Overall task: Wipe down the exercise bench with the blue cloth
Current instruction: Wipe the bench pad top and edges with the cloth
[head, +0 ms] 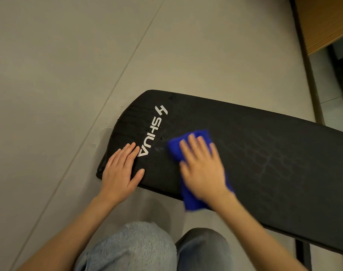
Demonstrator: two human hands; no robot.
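A black padded exercise bench (264, 153) with white lettering near its left end runs from the middle of the view off to the right. The blue cloth (176, 148) lies on the pad just right of the lettering and hangs over the near edge. My right hand (203, 169) presses flat on top of the cloth, fingers spread, and looks blurred. My left hand (120, 171) rests flat on the bench's left end, beside the lettering, holding nothing.
Grey floor (69, 75) surrounds the bench on the left and beyond it. A ribbed wooden panel (327, 22) and a dark strip stand at the upper right. My knees in jeans (135, 249) are just below the bench's near edge.
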